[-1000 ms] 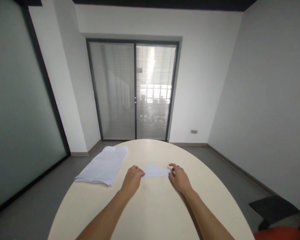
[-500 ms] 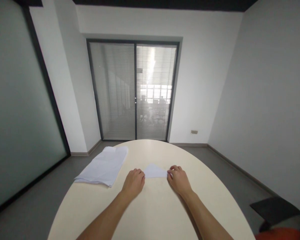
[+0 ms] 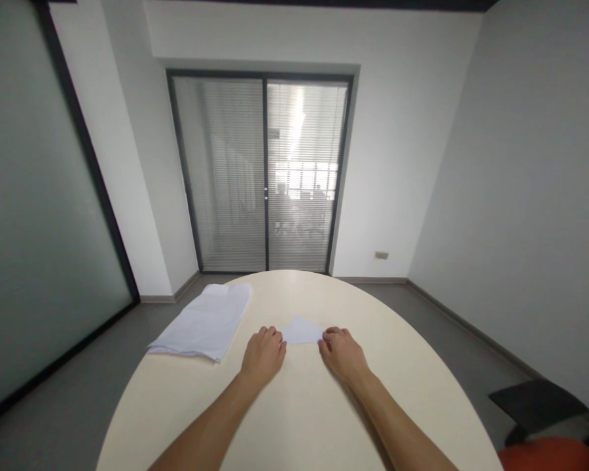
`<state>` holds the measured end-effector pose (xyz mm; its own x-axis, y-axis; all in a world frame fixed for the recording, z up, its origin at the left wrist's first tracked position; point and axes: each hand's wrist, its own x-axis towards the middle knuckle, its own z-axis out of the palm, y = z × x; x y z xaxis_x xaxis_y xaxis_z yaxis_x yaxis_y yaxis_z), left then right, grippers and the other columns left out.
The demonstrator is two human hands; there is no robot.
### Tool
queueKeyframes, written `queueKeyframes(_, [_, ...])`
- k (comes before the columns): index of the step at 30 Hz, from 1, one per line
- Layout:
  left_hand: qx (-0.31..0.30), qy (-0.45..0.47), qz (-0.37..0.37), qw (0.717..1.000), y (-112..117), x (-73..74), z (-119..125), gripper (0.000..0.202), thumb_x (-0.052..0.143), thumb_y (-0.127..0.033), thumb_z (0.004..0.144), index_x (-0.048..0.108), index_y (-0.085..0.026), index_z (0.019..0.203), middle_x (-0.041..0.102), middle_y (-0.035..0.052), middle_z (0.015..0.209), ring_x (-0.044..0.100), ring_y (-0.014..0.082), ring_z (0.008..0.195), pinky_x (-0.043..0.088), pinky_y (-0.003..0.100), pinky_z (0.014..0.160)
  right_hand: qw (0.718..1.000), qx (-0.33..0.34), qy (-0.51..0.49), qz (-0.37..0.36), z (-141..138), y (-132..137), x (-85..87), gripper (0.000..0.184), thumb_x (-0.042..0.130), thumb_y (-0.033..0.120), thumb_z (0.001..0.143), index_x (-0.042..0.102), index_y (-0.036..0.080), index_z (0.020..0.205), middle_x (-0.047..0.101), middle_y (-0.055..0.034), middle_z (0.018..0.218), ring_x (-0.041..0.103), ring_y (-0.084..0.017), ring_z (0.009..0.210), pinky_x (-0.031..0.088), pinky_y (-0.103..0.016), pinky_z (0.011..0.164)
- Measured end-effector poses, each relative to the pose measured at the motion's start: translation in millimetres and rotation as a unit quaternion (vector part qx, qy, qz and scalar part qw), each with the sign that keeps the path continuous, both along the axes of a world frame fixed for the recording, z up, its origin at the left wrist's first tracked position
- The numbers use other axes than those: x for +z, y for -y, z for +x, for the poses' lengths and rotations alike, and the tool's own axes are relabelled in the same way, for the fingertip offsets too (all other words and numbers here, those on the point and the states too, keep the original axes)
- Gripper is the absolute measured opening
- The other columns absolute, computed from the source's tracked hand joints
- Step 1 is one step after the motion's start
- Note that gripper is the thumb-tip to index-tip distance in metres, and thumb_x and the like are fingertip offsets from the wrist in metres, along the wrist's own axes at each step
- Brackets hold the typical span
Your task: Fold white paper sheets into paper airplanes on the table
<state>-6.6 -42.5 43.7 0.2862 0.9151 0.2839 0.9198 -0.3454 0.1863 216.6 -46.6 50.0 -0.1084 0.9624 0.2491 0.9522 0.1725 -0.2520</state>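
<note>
A small piece of white folded paper (image 3: 302, 331), roughly triangular with its straight edge toward me, lies flat on the pale table (image 3: 294, 412). My left hand (image 3: 264, 352) is closed at its left corner, the curled fingers covering that end. At the opposite corner, my right hand (image 3: 344, 354) has its thumb and fingers together on the paper, hiding its right tip. Both wrists rest low over the tabletop.
A stack of larger white sheets (image 3: 203, 322) lies on the table's left side, reaching its curved edge. Beyond the table stands a glass door with blinds (image 3: 265, 176). At the lower right are a dark panel (image 3: 540, 404) and something red (image 3: 552, 454).
My right hand has shifted slightly left, further onto the paper's right corner, covering more of it. My left hand stays almost in place. The whole view has tilted slightly.
</note>
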Motion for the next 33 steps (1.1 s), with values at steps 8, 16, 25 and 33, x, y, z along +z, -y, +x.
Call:
queueKeyframes(8, [0.011,0.002,0.004,1.000,-4,-2.0,-4,0.016,0.051,-0.028,0.095,0.065,-0.020,0.096,0.065,0.0072,0.102,0.056,0.0244,0.101,0.042,0.036,0.086,0.997,-0.076,-0.006,-0.010,4,2,6.9,0.028,0.053,0.037,0.088,0.075,0.020,0.085,0.073,-0.0116,0.096,0.066,-0.025,0.092,0.046,-0.031,0.074])
queueKeyframes(16, [0.018,0.006,-0.008,1.000,-3,-3.4,-7,0.018,0.051,-0.029,0.095,0.060,-0.023,0.110,0.064,0.0068,0.110,0.054,0.0243,0.108,0.040,0.035,0.091,0.994,-0.102,0.037,-0.022,-14,8,15.8,0.031,0.056,0.042,0.087,0.074,0.017,0.084,0.071,-0.0148,0.096,0.066,-0.027,0.089,0.046,-0.033,0.071])
queueKeyframes(25, [0.012,0.008,0.018,1.000,-1,-6.5,-6,0.020,0.053,-0.035,0.094,0.060,-0.022,0.108,0.062,0.0085,0.107,0.054,0.0266,0.105,0.041,0.036,0.087,0.998,-0.054,0.015,-0.004,-9,4,4.5,0.028,0.057,0.041,0.088,0.075,0.022,0.098,0.067,-0.0121,0.102,0.058,-0.027,0.100,0.044,-0.033,0.079])
queueKeyframes(33, [-0.010,0.046,0.011,0.999,-2,-9.9,-5,0.030,0.052,-0.029,0.094,0.059,-0.020,0.121,0.064,0.0088,0.119,0.052,0.0264,0.113,0.040,0.036,0.095,0.999,-0.045,-0.012,-0.013,-6,-1,-5.6,0.034,0.055,0.038,0.088,0.070,0.025,0.116,0.063,-0.0129,0.113,0.055,-0.028,0.104,0.042,-0.036,0.084])
